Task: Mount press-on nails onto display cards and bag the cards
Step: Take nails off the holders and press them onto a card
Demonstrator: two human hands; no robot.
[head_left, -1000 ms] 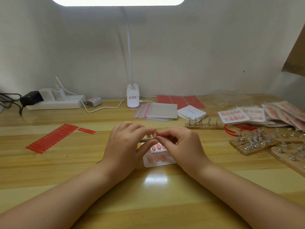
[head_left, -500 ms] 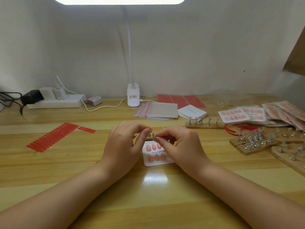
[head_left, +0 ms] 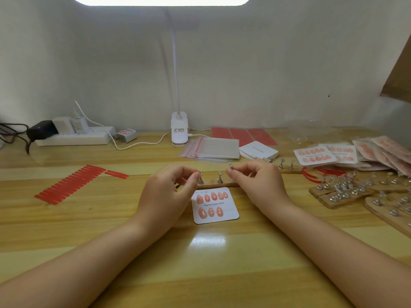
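A white display card point(head_left: 230, 213) printed "Handmade Nail" lies at the table's centre, with several peach press-on nails point(head_left: 214, 196) stuck on it in two rows. Just behind it lies a wooden strip point(head_left: 212, 185) with small metal stands point(head_left: 219, 178). My left hand point(head_left: 164, 196) has thumb and forefinger pinched at the top of the leftmost stand point(head_left: 200, 180). My right hand point(head_left: 255, 181) pinches a tiny grey piece point(head_left: 230, 167) above the strip's right end. Whether a nail sits on that piece is too small to tell.
Clear zip bags point(head_left: 213, 147) and blank cards point(head_left: 259, 150) lie behind the strip. Finished cards point(head_left: 315, 155), bagged cards point(head_left: 382, 150) and more stand strips point(head_left: 342, 193) fill the right side. Red adhesive tabs point(head_left: 69, 185) lie at left. A lamp base point(head_left: 179, 130) and power strip point(head_left: 73, 137) stand by the wall.
My hands were pinched together over the card's top edge; they have drawn apart, the right moving right and up with the small piece. The card and strip now show between them.
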